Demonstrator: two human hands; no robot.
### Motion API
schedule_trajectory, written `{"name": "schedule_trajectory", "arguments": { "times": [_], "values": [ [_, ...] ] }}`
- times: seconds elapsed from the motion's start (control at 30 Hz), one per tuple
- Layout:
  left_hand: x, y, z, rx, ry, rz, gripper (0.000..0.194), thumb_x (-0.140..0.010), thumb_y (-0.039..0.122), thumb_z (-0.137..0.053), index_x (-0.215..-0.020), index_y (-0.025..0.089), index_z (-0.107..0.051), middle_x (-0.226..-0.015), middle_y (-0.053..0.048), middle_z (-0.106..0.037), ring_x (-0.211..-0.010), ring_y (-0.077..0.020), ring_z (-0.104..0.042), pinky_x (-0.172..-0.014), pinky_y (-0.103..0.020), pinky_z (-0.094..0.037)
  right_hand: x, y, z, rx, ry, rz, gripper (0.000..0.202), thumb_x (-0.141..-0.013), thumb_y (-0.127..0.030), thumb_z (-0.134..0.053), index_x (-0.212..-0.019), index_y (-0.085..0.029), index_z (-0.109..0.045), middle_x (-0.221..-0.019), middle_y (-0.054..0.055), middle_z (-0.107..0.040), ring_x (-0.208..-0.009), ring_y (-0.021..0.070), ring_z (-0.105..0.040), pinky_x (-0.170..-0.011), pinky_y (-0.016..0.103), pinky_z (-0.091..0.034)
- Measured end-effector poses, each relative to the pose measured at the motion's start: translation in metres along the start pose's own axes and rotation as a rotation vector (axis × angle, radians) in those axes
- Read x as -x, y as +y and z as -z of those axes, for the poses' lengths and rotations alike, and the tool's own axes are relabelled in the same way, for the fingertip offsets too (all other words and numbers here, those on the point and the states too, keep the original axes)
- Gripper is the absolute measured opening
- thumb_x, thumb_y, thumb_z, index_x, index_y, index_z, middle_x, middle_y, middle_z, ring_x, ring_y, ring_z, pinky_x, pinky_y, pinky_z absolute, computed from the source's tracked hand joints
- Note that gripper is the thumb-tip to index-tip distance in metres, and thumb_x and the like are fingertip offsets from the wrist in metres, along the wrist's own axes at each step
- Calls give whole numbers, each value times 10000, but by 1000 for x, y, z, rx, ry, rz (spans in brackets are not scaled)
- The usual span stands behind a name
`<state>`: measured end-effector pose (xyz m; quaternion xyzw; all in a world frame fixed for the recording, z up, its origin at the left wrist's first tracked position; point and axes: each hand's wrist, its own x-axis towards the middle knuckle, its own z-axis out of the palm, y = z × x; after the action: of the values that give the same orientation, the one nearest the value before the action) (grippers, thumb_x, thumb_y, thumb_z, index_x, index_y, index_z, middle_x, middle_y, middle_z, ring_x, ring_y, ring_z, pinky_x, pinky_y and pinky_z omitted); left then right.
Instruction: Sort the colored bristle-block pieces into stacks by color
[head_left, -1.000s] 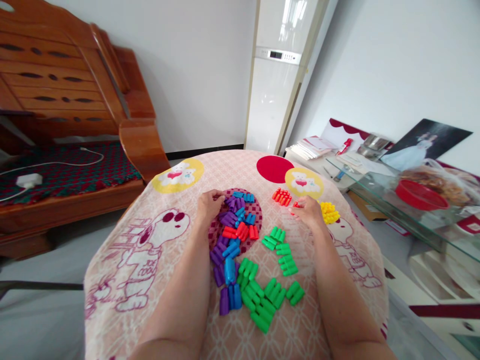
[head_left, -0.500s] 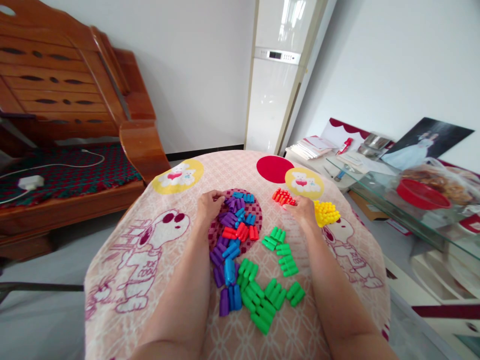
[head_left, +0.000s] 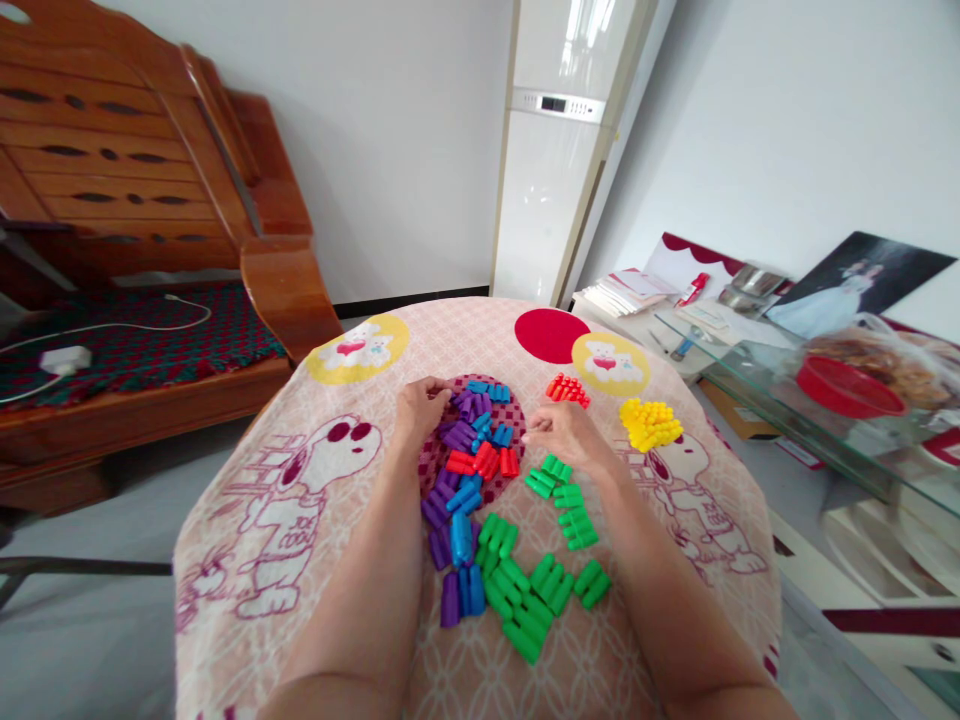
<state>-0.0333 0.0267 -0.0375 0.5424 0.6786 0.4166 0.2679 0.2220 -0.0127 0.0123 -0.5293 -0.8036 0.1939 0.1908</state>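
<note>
My left hand (head_left: 423,408) is at the left edge of a group of purple blocks (head_left: 472,405); its fingers are curled together against them, and what they hold, if anything, is hidden. Over the cloth between the loose red blocks (head_left: 486,462) and the stacked red blocks (head_left: 568,390) is my right hand (head_left: 562,432), its fingers loosely bent and apart with nothing visible in them. Blue blocks (head_left: 461,538) lie among the purple ones. Green blocks (head_left: 510,585) spread across the near middle, some by my right wrist.
A bunch of yellow blocks (head_left: 651,425) stands at the right of the round table with its patterned cloth (head_left: 300,640). Beyond the table's right edge is a glass shelf (head_left: 765,400) with a red bowl (head_left: 847,388). A wooden bench (head_left: 277,260) stands at the left.
My right hand has moved left and nearer, away from the stacked red blocks, which now show fully. My left hand has stayed beside the purple blocks.
</note>
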Motion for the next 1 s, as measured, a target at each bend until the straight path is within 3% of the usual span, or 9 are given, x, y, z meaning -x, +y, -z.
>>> {"name": "schedule_trajectory", "arguments": {
  "times": [0.13, 0.23, 0.37, 0.47, 0.57, 0.7, 1.0],
  "values": [
    [1, 2, 1, 5, 3, 1, 223, -788, 232, -576, -914, 180, -753, -767, -40, -744, -689, -168, -688, -643, -237, -517, 2, -25, -21, 127, -109, 42, 193, -793, -371, -709, -754, -183, -725, -725, 46, -720, -721, 165, -647, -635, 238, -398],
    [1, 2, 1, -4, 6, -4, 221, -788, 236, -577, -912, 187, -754, -772, -35, -746, -687, -165, -685, -649, -238, -515, 4, -28, -26, 213, -180, 65, 96, -759, -273, -708, -771, -179, -727, -752, 54, -718, -741, 178, -642, -641, 250, -386],
    [1, 2, 1, -14, 11, -4, 223, -787, 239, -580, -918, 186, -752, -780, -37, -747, -685, -165, -685, -665, -245, -517, 6, -20, -18, 97, -195, 85, 123, -719, -157, -656, -809, -179, -736, -777, 39, -717, -748, 169, -636, -665, 246, -403],
    [2, 2, 1, -17, 12, -8, 212, -785, 233, -582, -905, 187, -751, -780, -37, -747, -693, -167, -688, -672, -246, -518, 3, -8, -10, -37, -74, 62, 144, -713, -127, -610, -800, -176, -713, -744, 17, -699, -725, 153, -627, -673, 236, -424],
    [1, 2, 1, -9, 7, -3, 207, -784, 226, -580, -898, 195, -751, -800, -34, -753, -704, -164, -691, -674, -241, -523, -3, 8, -1, -100, 148, 59, 148, -719, -125, -573, -796, -168, -692, -755, 28, -693, -725, 160, -627, -699, 252, -458],
    [-1, 0, -2, 14, 0, 17, 214, -780, 228, -581, -906, 196, -751, -791, -31, -751, -696, -164, -691, -658, -240, -530, -12, 31, 6, -78, 383, 111, 214, -741, -143, -548, -857, -186, -724, -915, 76, -725, -896, 205, -648, -840, 309, -488],
    [1, 1, 0, 5, 15, -2, 206, -781, 227, -591, -901, 193, -754, -801, -38, -754, -707, -171, -693, -665, -243, -527, -21, 57, 3, -3, 381, 126, 210, -722, -147, -581, -823, -202, -757, -932, 61, -749, -934, 220, -638, -947, 360, -455]
  ]
}}
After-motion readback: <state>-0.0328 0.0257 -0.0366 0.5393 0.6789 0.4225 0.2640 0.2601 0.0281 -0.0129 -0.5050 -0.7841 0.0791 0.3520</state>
